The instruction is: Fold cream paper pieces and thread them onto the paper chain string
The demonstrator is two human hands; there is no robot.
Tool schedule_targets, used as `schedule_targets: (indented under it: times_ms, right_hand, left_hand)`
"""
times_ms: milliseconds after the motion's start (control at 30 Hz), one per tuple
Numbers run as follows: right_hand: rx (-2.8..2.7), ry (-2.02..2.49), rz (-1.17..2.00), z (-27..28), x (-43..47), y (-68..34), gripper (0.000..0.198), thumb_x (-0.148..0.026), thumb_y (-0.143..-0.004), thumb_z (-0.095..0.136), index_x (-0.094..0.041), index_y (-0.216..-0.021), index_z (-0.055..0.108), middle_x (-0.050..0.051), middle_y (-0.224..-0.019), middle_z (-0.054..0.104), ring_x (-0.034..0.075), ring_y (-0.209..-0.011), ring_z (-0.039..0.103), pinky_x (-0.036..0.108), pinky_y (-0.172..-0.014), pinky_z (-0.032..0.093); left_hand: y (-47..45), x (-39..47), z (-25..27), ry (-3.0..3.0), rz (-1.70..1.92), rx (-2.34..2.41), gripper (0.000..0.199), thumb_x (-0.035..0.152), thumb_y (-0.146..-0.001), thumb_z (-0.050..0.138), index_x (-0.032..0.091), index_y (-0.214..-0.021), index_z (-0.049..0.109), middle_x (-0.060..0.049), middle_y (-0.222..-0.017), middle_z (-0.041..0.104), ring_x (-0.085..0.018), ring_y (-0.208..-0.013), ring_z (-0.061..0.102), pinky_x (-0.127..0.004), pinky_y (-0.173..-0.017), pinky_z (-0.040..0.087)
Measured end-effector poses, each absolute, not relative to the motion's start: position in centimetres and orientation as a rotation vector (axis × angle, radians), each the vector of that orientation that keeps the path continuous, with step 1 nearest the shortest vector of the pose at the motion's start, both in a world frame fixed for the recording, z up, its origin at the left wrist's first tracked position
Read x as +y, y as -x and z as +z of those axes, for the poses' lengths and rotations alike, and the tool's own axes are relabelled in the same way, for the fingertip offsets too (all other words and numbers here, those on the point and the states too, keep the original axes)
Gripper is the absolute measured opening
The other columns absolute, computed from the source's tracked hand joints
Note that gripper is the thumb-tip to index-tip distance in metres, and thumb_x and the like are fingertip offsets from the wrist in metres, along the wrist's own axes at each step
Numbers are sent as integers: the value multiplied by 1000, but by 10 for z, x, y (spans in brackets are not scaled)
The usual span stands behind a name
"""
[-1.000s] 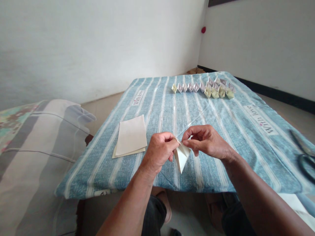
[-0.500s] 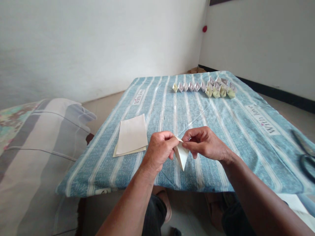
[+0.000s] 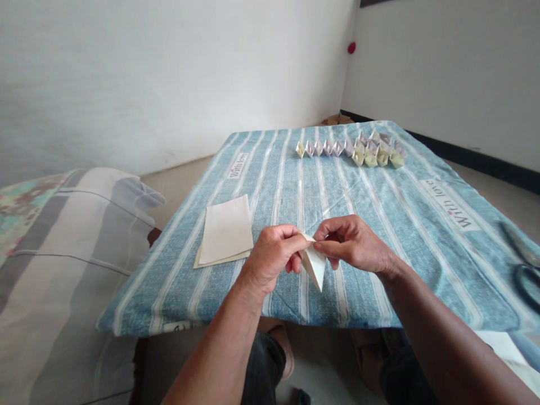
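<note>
A piece of folded cream paper [image 3: 314, 268] is held between both hands near the front of the table, its pointed end hanging down. My left hand [image 3: 276, 253] pinches its upper left edge between thumb and fingers. From the other side, my right hand [image 3: 352, 243] grips the upper right edge with thumb and index finger. The fingertips cover the top of the paper, so the fold there is partly hidden. Left of my hands lies a small stack of paper sheets [image 3: 228, 230], white on top with a pale yellow one below.
Several folded paper boats [image 3: 337, 149] stand in rows at the far side of the striped cloth-covered table [image 3: 270, 191]. Black-handled scissors [image 3: 525, 270] lie at the right edge. A striped fabric-covered seat [image 3: 76, 270] is at the left. White walls rise behind.
The folded paper's lower tip has swung slightly to the right, and its held top edge has tilted a little. Both hands keep almost the same place and grip.
</note>
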State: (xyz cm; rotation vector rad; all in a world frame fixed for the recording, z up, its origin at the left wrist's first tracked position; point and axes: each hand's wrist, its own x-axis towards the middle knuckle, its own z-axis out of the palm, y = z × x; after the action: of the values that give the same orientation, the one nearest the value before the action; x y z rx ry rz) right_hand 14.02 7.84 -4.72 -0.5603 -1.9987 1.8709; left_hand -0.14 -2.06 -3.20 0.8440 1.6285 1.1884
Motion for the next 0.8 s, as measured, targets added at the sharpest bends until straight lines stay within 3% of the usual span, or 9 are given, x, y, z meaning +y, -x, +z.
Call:
schedule_targets:
  times_ms: [367, 800]
  right_hand:
    - [-1972, 556, 1897, -46, 80, -142, 14, -24, -74, 69, -16, -67, 61, -5, -44, 55, 8, -38, 51, 17, -38, 36]
    - [-2018, 575, 1846, -46, 80, -142, 10, -22, -75, 65, -16, -68, 62, -5, -44, 54, 8, -37, 51, 17, -36, 36]
  left_hand:
    - [7, -23, -30, -812, 1158, 1422, 10, 23, -67, 59, 14, -64, 60, -1, -45, 59, -9, -38, 52, -18, -41, 38]
    - [1, -20, -33, -818, 1156, 1611, 14, 21, -69, 59, 16, -57, 57, 3, -35, 49, -6, -30, 42, -18, -36, 26]
